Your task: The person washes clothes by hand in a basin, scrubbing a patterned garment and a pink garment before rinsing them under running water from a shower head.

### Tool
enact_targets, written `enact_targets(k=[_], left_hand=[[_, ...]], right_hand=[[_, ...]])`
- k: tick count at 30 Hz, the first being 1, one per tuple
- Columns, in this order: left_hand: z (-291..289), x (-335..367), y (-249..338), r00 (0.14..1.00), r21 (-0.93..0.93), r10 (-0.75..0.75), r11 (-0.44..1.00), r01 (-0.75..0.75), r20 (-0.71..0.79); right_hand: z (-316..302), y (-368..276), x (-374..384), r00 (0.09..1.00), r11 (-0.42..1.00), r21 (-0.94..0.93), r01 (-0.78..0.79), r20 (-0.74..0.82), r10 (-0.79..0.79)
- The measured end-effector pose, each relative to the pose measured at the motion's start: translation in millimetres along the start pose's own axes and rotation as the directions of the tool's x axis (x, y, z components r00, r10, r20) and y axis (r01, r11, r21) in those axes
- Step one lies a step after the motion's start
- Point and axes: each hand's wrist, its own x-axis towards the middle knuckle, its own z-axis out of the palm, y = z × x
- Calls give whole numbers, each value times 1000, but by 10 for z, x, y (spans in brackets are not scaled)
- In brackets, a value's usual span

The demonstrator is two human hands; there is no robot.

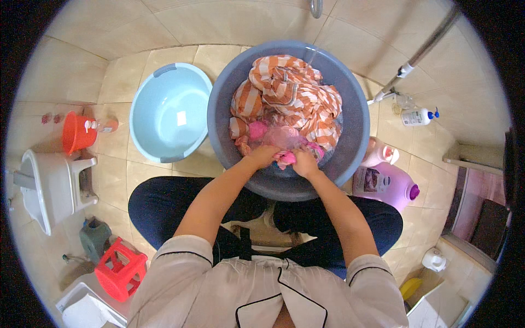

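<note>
Both my hands reach into a large grey-blue washtub in front of my knees. My left hand is closed on a wet pink cloth near the tub's front side. Just to its right, my right hand grips the same bunched cloth. Water and more pink fabric lie beyond my fingers. An orange-and-white checked and striped cloth is heaped over the far part of the tub. My fingertips are partly hidden by the fabric.
A light blue basin stands left of the tub. At the right are a purple jug, a pink bottle and a white pump bottle. An orange bucket, a white stool and a red stool stand at the left.
</note>
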Motion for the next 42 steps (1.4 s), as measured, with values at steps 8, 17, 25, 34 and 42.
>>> enact_targets(k=[8, 17, 25, 34, 42], left_hand=[[-842, -1277, 1219, 989, 55, 91, 995, -85, -114], [-2333, -2816, 3601, 801, 318, 388, 912, -260, -455], [-3114, -3309, 4119, 708, 241, 421, 907, -346, -567], [-2258, -2120, 2465, 896, 56, 262, 964, -260, -359], [-733, -1088, 1060, 987, 181, -140, 971, 153, -83]], right_hand=[[-1023, -622, -1851, 975, 983, 36, 179, -141, -173], [-2396, -1310, -3319, 848, 921, 21, 388, -400, -348], [-3039, -1805, -3595, 660, 836, -51, 547, -588, -468], [-1859, -1105, -2189, 879, 907, 152, 394, -349, -324], [-255, -248, -835, 994, 994, 35, 104, 19, -105]])
